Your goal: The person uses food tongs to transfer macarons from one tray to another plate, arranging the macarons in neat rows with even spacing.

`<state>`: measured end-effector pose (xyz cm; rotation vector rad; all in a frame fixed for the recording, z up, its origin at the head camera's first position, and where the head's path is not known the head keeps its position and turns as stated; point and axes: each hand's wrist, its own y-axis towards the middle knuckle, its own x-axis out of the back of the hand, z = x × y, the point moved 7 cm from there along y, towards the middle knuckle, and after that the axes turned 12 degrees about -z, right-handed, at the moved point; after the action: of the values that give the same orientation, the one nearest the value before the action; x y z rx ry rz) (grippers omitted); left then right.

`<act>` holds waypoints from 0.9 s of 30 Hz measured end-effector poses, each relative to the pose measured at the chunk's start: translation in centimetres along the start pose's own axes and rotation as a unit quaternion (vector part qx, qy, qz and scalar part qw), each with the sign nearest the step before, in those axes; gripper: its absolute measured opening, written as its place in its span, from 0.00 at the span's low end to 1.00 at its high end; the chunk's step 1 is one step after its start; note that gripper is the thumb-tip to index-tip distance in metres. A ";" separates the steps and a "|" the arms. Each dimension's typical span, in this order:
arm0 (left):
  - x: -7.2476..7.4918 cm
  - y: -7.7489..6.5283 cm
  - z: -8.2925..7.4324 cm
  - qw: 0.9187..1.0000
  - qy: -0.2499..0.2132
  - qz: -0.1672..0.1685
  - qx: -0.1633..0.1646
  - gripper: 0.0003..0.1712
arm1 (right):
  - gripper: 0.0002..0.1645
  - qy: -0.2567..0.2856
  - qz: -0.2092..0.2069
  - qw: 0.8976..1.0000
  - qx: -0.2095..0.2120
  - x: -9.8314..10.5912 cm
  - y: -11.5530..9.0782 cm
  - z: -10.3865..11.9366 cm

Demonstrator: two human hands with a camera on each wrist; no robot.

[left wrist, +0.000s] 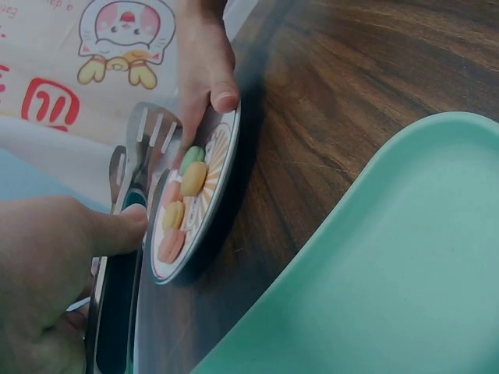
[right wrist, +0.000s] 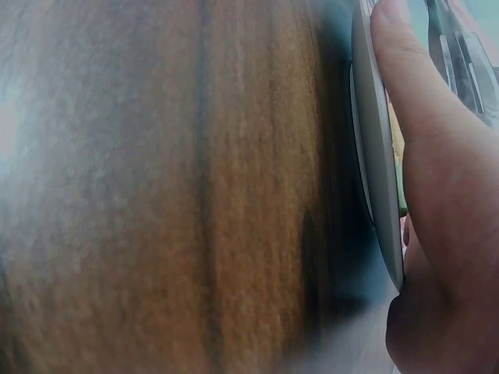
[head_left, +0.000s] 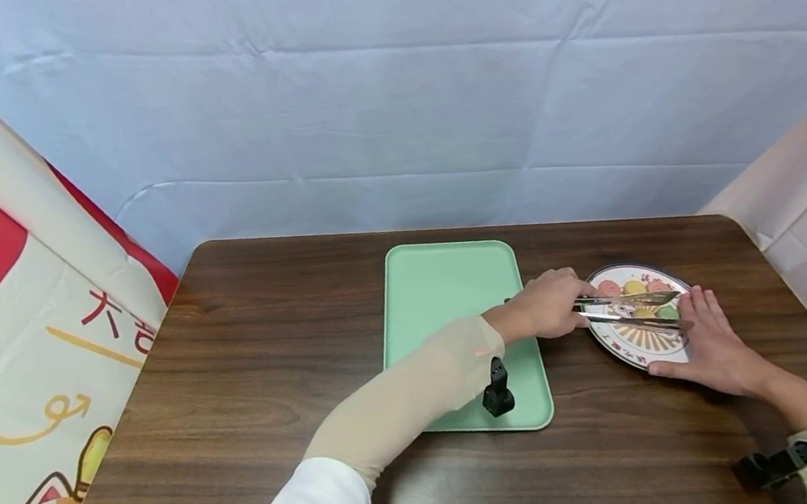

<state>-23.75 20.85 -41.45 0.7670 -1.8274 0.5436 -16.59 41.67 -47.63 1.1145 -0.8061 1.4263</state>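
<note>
In the head view my left hand (head_left: 549, 304) reaches across a green tray (head_left: 452, 280) and grips metal tongs (head_left: 639, 299). Their two arms stand apart above a round patterned plate (head_left: 615, 344). On the plate lies a small group of macarons (left wrist: 194, 178), pink, yellow and green. The left wrist view shows the thumb on the tongs' handle and a slotted tip close over the plate. My right hand (head_left: 718, 348) rests on the plate's right rim with straight, spread fingers. Its thumb lies along the rim in the right wrist view. Nothing shows between the tongs' tips.
The tray lies flat on the dark wooden table (head_left: 271, 344), left of the plate. A pale blue cloth (head_left: 387, 119) hangs behind the table's far edge. Printed cloths (head_left: 48, 371) hang at both sides.
</note>
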 end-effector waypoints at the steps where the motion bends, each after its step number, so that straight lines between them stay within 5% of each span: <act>1: 0.0 0.0 0.0 1.000 -0.002 0.000 -0.001 0.30 | 0.82 0.001 -0.001 1.000 0.002 0.0 0.0 0.0; 27: 1.9 -1.5 0.6 0.998 -0.035 -0.017 -0.052 0.27 | 0.82 0.004 -0.003 1.000 -0.009 0.2 -0.1 0.0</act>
<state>-23.54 18.95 -39.89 0.7528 -1.8884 0.3997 -16.49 41.70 -47.45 1.0964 -0.8084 1.4152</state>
